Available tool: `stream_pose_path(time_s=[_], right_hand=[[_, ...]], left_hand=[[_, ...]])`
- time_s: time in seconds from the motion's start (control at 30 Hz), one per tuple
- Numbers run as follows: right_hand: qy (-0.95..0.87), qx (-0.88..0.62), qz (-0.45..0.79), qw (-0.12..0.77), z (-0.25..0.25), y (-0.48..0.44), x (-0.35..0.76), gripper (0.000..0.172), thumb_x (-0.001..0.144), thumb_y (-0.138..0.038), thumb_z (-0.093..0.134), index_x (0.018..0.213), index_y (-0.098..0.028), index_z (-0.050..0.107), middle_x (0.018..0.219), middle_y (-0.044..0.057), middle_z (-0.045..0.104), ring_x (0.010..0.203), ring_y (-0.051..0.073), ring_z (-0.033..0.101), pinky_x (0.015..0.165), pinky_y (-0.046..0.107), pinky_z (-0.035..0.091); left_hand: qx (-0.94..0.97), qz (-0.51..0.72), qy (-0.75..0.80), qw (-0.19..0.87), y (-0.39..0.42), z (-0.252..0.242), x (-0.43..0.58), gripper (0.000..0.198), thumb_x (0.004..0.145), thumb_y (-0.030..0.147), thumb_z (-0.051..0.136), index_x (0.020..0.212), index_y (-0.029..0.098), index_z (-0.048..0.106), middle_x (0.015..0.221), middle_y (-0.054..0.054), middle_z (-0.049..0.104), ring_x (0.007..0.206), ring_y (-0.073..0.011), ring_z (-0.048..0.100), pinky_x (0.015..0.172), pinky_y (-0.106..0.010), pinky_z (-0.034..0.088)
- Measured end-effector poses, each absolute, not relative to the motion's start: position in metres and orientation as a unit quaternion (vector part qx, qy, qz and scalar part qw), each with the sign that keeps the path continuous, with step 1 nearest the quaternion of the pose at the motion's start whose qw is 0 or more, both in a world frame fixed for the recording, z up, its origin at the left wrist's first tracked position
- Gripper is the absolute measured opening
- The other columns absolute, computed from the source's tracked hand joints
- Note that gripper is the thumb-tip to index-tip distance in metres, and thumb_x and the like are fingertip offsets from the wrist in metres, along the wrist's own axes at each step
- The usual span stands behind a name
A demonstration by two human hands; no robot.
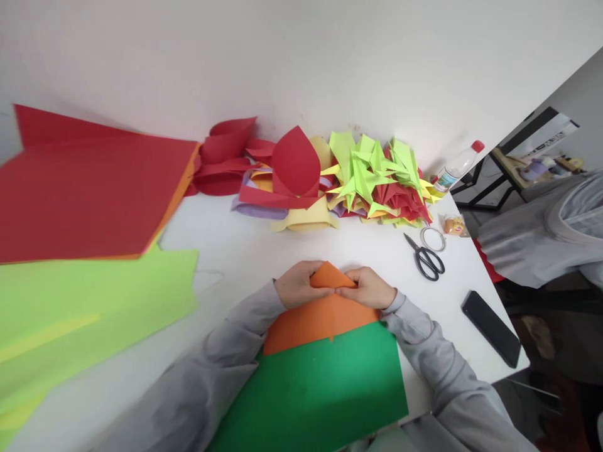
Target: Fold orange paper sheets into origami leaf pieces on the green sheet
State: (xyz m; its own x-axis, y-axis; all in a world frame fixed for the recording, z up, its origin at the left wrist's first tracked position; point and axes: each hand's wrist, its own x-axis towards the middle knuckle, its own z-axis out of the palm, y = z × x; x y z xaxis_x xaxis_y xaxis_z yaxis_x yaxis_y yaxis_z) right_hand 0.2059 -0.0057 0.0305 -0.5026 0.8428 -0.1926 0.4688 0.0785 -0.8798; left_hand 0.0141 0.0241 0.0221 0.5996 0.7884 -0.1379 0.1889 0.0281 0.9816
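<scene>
Hands angled inward, pinching orange paper (almost thumb-to-thumb).

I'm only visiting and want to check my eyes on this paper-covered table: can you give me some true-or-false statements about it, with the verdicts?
1. The left hand and right hand both hold the orange paper. True.
2. The green sheet lies on top of the orange paper. False: the orange paper overlaps the green sheet.
3. The scissors lie to the left of the left hand. False: they lie to the right of the right hand.
4. The black phone lies near the right edge of the white table. True.
5. The bottle has a blue cap. False: its cap is red.
</scene>
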Motion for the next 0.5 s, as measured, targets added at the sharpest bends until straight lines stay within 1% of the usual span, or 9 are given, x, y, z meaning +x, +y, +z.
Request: stream_pose_path(time_s=[0.13,0.23,0.37,0.5], right_hand=[[-0.693,-0.477,0.508,0.185,0.031,-0.007,0.206,0.024,0.075,-0.032,0.059,0.059,-0.017,0.047,0.054,-0.007,0.037,0.051,0.007,0.033,0.046,0.018,0.026],[-0.670,-0.477,0.541,0.174,0.032,-0.007,0.210,0.028,0.074,-0.037,0.060,0.059,-0.017,0.048,0.053,-0.007,0.037,0.049,0.006,0.032,0.044,0.018,0.024],[-0.633,-0.472,0.590,0.169,0.036,-0.007,0.218,0.037,0.072,-0.046,0.063,0.057,-0.016,0.048,0.051,-0.007,0.038,0.048,0.006,0.032,0.043,0.019,0.023],[-0.594,-0.467,0.629,0.182,0.039,-0.008,0.223,0.042,0.066,-0.052,0.071,0.059,-0.014,0.053,0.050,-0.007,0.041,0.047,0.005,0.032,0.043,0.019,0.024]], left_hand=[[0.648,0.251,0.361,0.622,0.023,0.025,0.015,0.030,0.057,0.041,0.073,0.071,0.016,0.065,0.066,0.001,0.065,0.061,-0.0156,0.057,0.055,-0.024,0.047],[0.634,0.260,0.362,0.631,0.023,0.023,0.013,0.031,0.057,0.042,0.073,0.070,0.015,0.063,0.063,0.001,0.063,0.058,-0.0150,0.056,0.052,-0.024,0.046],[0.609,0.277,0.372,0.644,0.024,0.020,0.009,0.036,0.054,0.042,0.075,0.072,0.014,0.062,0.063,0.001,0.063,0.057,-0.0156,0.057,0.053,-0.026,0.048],[0.590,0.288,0.381,0.651,0.026,0.022,0.006,0.037,0.051,0.041,0.078,0.072,0.014,0.062,0.064,0.001,0.064,0.059,-0.0163,0.058,0.053,-0.027,0.048]])
